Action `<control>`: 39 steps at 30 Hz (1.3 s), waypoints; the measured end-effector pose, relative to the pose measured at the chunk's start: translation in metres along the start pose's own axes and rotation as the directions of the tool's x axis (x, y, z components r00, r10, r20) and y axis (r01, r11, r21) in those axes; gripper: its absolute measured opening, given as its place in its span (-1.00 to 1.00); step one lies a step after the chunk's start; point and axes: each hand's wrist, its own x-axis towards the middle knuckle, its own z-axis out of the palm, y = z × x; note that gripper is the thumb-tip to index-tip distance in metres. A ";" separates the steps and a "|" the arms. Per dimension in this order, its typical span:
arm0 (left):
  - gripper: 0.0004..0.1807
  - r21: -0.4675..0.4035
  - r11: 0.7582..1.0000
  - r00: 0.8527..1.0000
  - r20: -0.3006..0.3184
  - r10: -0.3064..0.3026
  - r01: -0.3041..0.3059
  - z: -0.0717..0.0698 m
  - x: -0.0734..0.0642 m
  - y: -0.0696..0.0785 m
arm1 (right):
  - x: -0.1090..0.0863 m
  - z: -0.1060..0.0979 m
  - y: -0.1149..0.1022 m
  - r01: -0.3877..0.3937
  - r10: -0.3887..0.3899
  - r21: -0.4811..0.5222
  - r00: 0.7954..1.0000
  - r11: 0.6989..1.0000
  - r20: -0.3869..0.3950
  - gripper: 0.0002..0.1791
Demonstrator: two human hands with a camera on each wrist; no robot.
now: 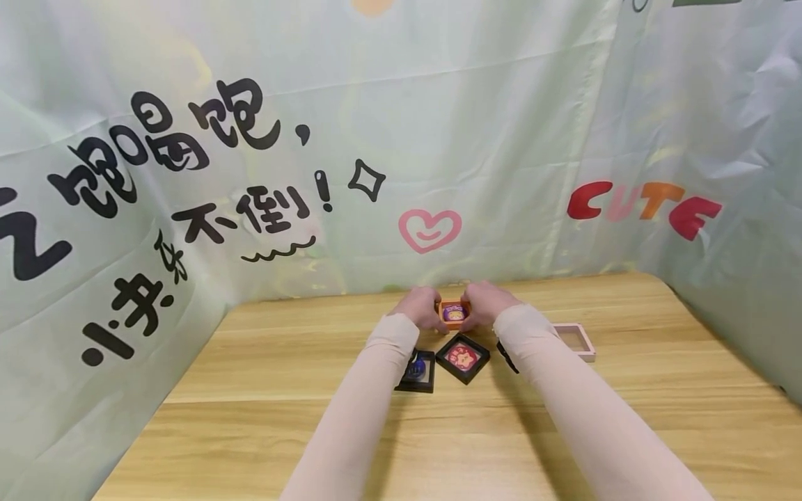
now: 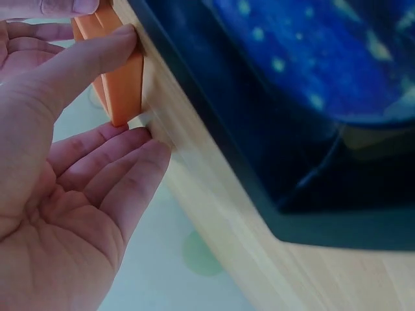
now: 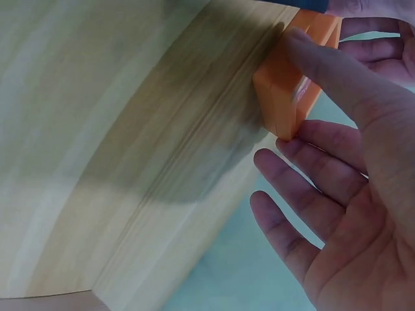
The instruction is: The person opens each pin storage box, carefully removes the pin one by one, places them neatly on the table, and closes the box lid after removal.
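Both hands hold a small orange square frame (image 1: 454, 325) near the back edge of the table. A purple-patterned piece (image 1: 454, 313) sits inside it. My left hand (image 1: 421, 308) grips its left side, and in the left wrist view the thumb lies on one face of the orange frame (image 2: 124, 84) with fingertips at its far edge. On the right side, my right hand (image 1: 490, 304) pinches it; the right wrist view shows that thumb pressed on the orange frame (image 3: 275, 97), two fingers under its corner and the others spread apart.
Closer in lies a black frame (image 1: 450, 371) with a red star-shaped piece, turned diagonally. Left of it, another black frame (image 1: 415, 390) with a blue piece is partly covered by the left wrist. A pale pink frame (image 1: 587, 341) lies beyond the right forearm. Printed cloth hangs behind the table.
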 end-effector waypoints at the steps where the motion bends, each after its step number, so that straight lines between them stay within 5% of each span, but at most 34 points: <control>1: -0.50 -0.004 1.000 1.000 0.006 0.001 -0.001 -0.001 -0.001 0.001 | 0.000 0.000 -0.001 -0.002 0.002 -0.004 1.000 1.000 0.002 -0.59; 9: -0.52 0.016 1.000 0.999 0.035 0.023 -0.024 -0.006 -0.007 0.003 | 0.001 0.000 -0.006 -0.014 0.014 -0.001 1.000 1.000 0.015 -0.64; 15: -0.45 0.028 0.999 0.999 0.044 -0.018 0.017 -0.011 -0.011 0.001 | 0.002 0.000 -0.014 -0.021 0.021 0.000 1.000 1.000 0.011 -0.65; 39: -0.47 0.087 0.996 0.996 0.084 -0.007 0.000 -0.010 -0.007 0.006 | -0.008 -0.005 -0.019 -0.032 0.032 -0.031 0.999 0.999 -0.017 -0.60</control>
